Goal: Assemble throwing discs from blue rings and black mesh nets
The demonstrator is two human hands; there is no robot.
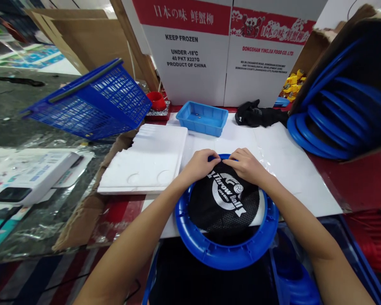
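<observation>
**Both hands pinching mesh at far rim of blue ring**

Blue ring: round, moulded plastic, ribbed rim, lying flat at the near edge of the white sheet, overhanging toward the person. Black mesh, fine net fabric with white printed lettering and a ball logo, lies across the ring's opening.

Left hand: fingers curled closed, pinching the mesh edge at the ring's far rim. Right hand: likewise curled, fingertips gripping the same edge just beside the left. The two hands almost touch.

Surroundings: white foam slab, matte, with two round dents, left of the ring. Small blue tray, rectangular plastic, far centre. Black cloth, crumpled, far right. Stacked blue rings in a cardboard box, right. Blue basket, lattice plastic, tilted, far left.
</observation>
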